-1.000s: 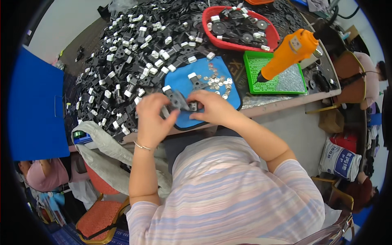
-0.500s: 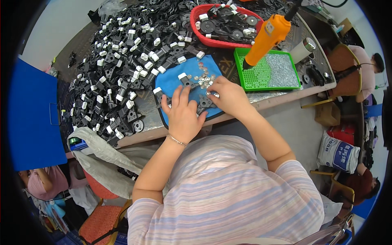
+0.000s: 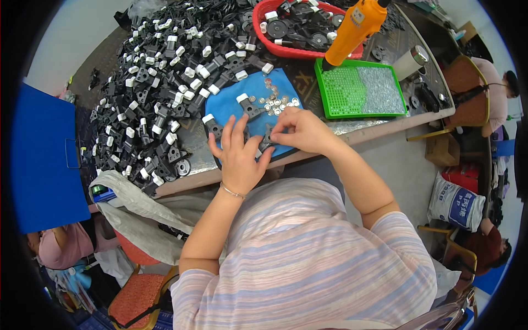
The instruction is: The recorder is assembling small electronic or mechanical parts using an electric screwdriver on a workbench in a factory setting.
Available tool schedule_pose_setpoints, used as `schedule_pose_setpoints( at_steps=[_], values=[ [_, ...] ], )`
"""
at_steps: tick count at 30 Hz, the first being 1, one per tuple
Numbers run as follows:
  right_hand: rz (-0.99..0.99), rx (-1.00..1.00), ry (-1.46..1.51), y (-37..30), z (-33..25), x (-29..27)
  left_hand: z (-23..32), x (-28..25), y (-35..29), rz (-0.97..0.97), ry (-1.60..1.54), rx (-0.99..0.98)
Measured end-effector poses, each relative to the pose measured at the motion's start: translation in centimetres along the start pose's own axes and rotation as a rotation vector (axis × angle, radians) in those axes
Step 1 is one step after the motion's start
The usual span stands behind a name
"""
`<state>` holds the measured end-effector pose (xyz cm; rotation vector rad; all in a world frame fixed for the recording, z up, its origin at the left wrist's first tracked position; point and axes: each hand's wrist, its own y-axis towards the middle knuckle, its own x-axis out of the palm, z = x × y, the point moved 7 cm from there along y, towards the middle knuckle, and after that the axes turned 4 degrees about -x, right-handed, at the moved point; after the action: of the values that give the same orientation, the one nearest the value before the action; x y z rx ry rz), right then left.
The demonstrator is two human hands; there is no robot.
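One small black part (image 3: 267, 141) is sitting near the centre of the frame, over the lower edge of a blue mat (image 3: 224, 102), with both hands touching it. The left hand (image 3: 240, 157) is reaching in from the lower left, its fingers spreading apart while the forefinger and thumb are bordering the part; how firmly they are gripping, I cannot tell. The right hand (image 3: 302, 132) is coming in from the right, thumb and forefinger pressing together at the part's upper side; whether something tiny is sitting between those tips, I cannot tell. Just above, round metal discs (image 3: 281, 105) are lying scattered, and two white-ended pieces (image 3: 250, 109) are resting left of them. A heap of black and white pieces (image 3: 159, 82) is filling the upper left. At the upper right, a red basket (image 3: 309, 54) is holding more pieces, and an orange power tool (image 3: 352, 30) is hanging tip-down beside a green tray (image 3: 363, 116) containing small silvery bits.
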<state>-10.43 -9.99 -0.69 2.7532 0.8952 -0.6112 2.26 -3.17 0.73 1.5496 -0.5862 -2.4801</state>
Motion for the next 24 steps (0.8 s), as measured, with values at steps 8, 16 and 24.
schedule_pose_setpoints(
  at_steps=[8,16,24],
  values=[
    [0.071,0.021,-0.131,0.5,-0.3,-0.1,-0.2,-0.1,-0.2,0.016,-0.014,-0.015],
    [0.050,-0.070,-0.198,0.3,-1.1,0.2,-0.3,0.0,-0.3,0.027,-0.003,-0.017],
    [0.052,-0.034,-0.377,-0.1,-2.7,0.3,-0.5,0.0,-0.3,0.037,-0.029,-0.019]
  ],
)
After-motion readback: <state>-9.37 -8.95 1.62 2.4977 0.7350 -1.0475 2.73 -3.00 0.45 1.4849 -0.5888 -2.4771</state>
